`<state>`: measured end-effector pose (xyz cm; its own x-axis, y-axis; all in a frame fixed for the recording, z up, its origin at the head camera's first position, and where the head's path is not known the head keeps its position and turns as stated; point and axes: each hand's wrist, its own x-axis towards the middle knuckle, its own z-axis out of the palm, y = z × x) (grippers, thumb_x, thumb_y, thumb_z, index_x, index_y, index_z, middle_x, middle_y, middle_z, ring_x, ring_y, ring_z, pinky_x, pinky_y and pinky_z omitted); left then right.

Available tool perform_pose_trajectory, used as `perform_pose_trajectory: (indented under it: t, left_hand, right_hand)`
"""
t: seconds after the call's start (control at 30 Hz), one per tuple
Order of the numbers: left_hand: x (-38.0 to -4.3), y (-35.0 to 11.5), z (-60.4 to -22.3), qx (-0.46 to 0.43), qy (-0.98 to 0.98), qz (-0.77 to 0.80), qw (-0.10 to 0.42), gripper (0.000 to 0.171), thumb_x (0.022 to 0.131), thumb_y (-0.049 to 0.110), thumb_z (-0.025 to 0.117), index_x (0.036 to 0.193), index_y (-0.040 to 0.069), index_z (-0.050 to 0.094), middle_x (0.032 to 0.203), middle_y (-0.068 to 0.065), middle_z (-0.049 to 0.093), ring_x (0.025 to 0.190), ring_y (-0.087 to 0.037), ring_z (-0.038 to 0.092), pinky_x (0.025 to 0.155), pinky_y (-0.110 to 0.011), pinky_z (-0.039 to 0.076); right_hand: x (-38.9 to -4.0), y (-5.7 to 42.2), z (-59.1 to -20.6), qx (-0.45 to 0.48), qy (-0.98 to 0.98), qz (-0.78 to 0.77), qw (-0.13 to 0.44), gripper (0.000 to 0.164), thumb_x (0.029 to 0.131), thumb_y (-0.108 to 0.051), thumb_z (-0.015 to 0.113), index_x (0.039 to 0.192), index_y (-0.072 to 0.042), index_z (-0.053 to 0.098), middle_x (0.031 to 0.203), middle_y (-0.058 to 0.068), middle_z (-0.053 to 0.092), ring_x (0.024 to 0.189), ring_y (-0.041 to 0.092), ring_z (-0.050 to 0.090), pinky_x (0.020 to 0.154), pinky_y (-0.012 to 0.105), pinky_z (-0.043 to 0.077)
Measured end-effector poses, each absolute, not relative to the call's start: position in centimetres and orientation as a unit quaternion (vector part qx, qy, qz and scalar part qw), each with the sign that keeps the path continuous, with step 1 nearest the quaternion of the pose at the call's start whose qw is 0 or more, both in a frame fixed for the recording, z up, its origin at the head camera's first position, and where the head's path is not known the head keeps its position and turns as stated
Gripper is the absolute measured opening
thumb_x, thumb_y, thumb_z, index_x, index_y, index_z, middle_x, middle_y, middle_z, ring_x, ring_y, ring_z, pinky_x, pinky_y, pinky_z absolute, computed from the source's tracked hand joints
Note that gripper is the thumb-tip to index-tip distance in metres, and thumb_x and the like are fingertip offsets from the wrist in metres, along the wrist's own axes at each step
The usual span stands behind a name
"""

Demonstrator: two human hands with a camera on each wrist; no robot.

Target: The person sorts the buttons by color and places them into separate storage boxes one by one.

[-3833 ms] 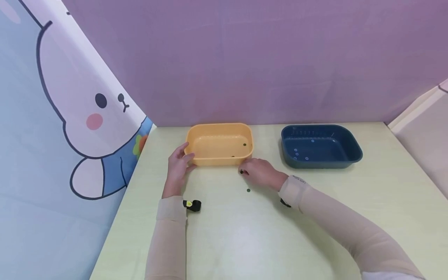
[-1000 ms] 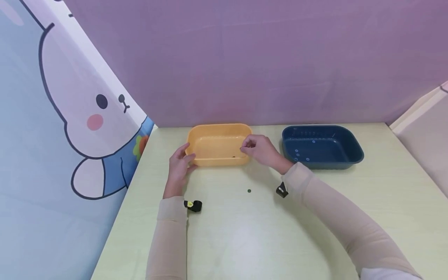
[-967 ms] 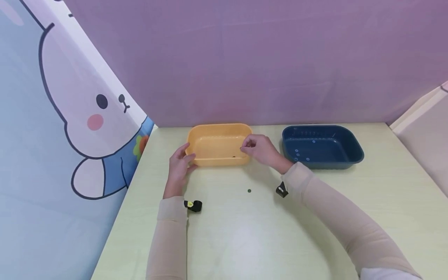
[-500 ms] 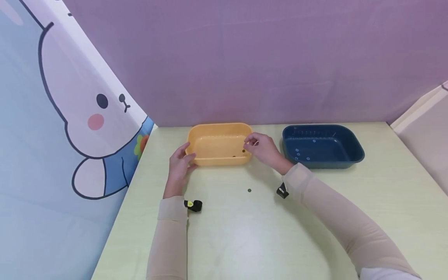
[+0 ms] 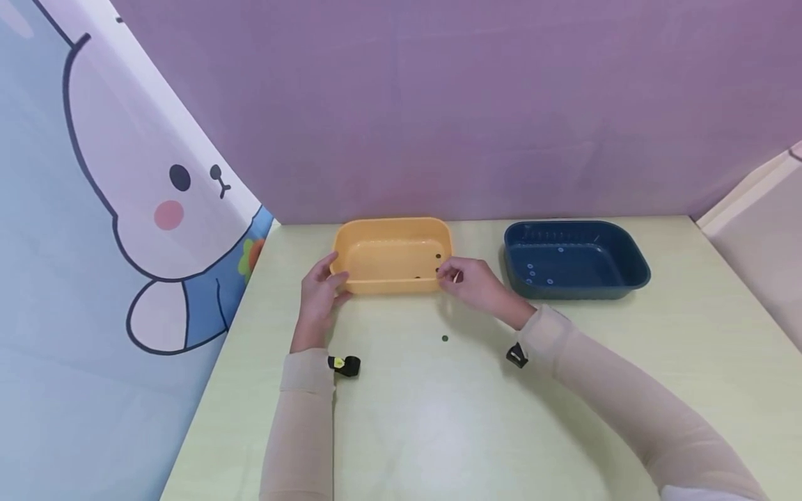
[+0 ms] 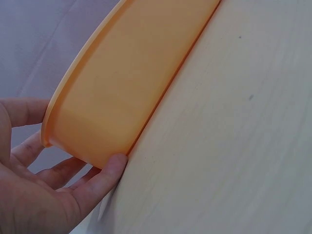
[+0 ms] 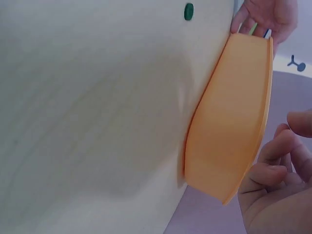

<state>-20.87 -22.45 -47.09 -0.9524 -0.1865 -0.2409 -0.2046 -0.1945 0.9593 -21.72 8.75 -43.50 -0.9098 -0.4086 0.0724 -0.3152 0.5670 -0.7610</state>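
My left hand point(image 5: 318, 299) holds the left end of a yellow-orange plastic basin point(image 5: 391, 286). In the left wrist view its thumb presses low on the wall while the fingers wrap the end. My right hand point(image 5: 477, 284) hovers at the basin's front right corner, fingers loosely bent. The right wrist view shows its thumb apart from the fingers, with nothing between them. Small dark button-like discs point(image 5: 438, 256) lie inside the basin near its right end. One more green disc point(image 7: 188, 11) lies on the table in front of the basin.
To the right stands a navy blue basin point(image 5: 579, 292) with several small blue ringed discs point(image 5: 550, 282) in it. A purple cloth wall point(image 5: 413, 111) rises behind the table point(image 5: 401, 431). A cartoon-printed cloth point(image 5: 156, 250) hangs at the left.
My right hand rose from the table to the yellow basin with a dark disc and let it go inside. It has since drawn back slightly toward the front. The left hand keeps its place.
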Motion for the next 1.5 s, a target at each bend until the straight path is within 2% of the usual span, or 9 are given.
perform_pose_trajectory:
  t: [0.3,0.53,0.7,0.9,1.13,1.5]
  left_hand:
    - [-20.8,-22.4,-46.9,-0.150,0.639,0.755,0.008,0.060,0.097,0.005,0.062,0.152,0.022,0.045,0.166,-0.006,0.023,0.135,-0.032,0.049,0.098,-0.043,0.053]
    - [-20.9,-22.5,-47.0,-0.154,0.639,0.753,0.015,0.060,0.098,0.006,0.062,0.152,0.025,0.045,0.167,-0.003,0.021,0.137,-0.030,0.047,0.100,-0.042,0.052]
    - [-20.9,-22.5,-47.0,-0.153,0.641,0.752,0.013,0.061,0.098,0.006,0.062,0.153,0.024,0.044,0.167,-0.004,0.022,0.135,-0.030,0.049,0.098,-0.042,0.053]
    - [-20.8,-22.4,-46.9,-0.153,0.645,0.749,0.007,0.060,0.097,0.006,0.063,0.152,0.023,0.045,0.167,-0.005,0.022,0.135,-0.030,0.048,0.097,-0.043,0.054]
    - [-20.9,-22.4,-46.9,-0.153,0.649,0.745,0.002,0.060,0.097,0.006,0.064,0.152,0.021,0.046,0.167,-0.005,0.021,0.138,-0.030,0.045,0.095,-0.044,0.055]
    - [-20.9,-22.4,-47.1,-0.156,0.645,0.748,0.004,0.061,0.097,0.006,0.063,0.154,0.020,0.044,0.166,-0.007,0.023,0.138,-0.031,0.046,0.097,-0.045,0.053]
  right_hand:
    - [-20.1,9.2,-44.1,-0.291,0.885,-0.346,0.113,0.008,0.091,-0.003,0.068,0.098,-0.004,0.072,0.084,-0.003,0.067,0.075,0.013,0.057,0.067,0.029,0.051]
    - [-19.0,9.2,-44.3,-0.341,0.897,-0.234,0.158,0.006,0.093,-0.009,0.069,0.094,-0.014,0.072,0.084,-0.009,0.064,0.077,0.010,0.057,0.071,0.029,0.051]
    - [-18.4,9.2,-44.7,-0.383,0.898,-0.172,0.135,0.008,0.091,-0.008,0.070,0.094,-0.015,0.073,0.086,-0.009,0.063,0.079,0.009,0.058,0.075,0.029,0.052]
    - [-17.9,9.2,-45.0,-0.428,0.886,-0.139,0.113,0.013,0.089,-0.003,0.073,0.094,-0.016,0.074,0.084,-0.009,0.059,0.077,0.009,0.055,0.072,0.029,0.052]
    - [-17.8,9.1,-45.3,-0.429,0.887,-0.123,0.117,0.015,0.090,-0.005,0.073,0.095,-0.018,0.075,0.084,-0.010,0.056,0.075,0.009,0.051,0.070,0.028,0.049]
    - [-17.5,8.8,-45.2,-0.432,0.888,-0.111,0.112,0.013,0.091,-0.005,0.072,0.088,-0.018,0.071,0.080,-0.008,0.052,0.072,0.011,0.048,0.066,0.028,0.046]
